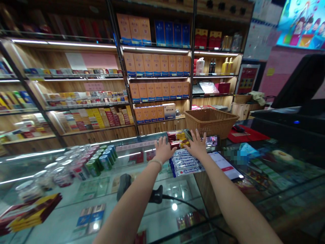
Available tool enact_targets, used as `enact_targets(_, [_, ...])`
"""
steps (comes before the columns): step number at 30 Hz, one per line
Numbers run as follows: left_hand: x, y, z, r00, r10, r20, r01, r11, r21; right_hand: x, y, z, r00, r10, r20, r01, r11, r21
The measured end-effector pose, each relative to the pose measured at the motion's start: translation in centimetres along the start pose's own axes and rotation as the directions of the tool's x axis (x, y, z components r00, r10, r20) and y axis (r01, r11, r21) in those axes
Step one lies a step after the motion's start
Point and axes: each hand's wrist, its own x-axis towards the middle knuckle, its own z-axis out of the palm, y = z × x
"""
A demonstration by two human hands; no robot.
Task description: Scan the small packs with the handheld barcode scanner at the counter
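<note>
With fingers spread and clasping nothing, the left hand [164, 151] and right hand [197, 146] are resting against opposite sides of red-and-yellow snack packets [175, 136]. Blue-and-white snack packets [186, 162] are lying just beside, on the glass surface [67, 206].

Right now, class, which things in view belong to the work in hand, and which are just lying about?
Work in hand: left hand, right hand, red-and-yellow packets and blue-and-white packets by them.

Apparently lying about: handheld scanner, lit phone, wicker basket, lidded jars.
</note>
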Motion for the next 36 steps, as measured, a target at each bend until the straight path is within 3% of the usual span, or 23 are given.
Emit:
enact_targets(19, [-0.8,0.2,-1.3,0.999,0.019,-0.050,-0.018,1.000,0.022,0.3,0.0,0.3,0.992,-0.066,-0.103,0.070,0.997,0.031])
enact_targets(26, [-1.0,-0.5,-2.0,0.989,-0.023,-0.144,0.024,1.000,0.002,0.5,-0.3,0.5,0.972,-0.020,-0.235,0.036,0.997,0.062])
enact_targets(31, [-1.3,-0.9,-3.3,0.972,-0.031,-0.232,0.034,0.999,0.009,0.2,-0.7,0.0,0.952,0.009,-0.307,0.028,0.993,0.115])
enact_targets(36, [-2.4,-1.0,-5.7,0.958,-0.065,-0.278,0.063,0.998,-0.015,-0.2,-1.4,-1.3,0.929,0.085,-0.359,-0.007,0.977,0.215])
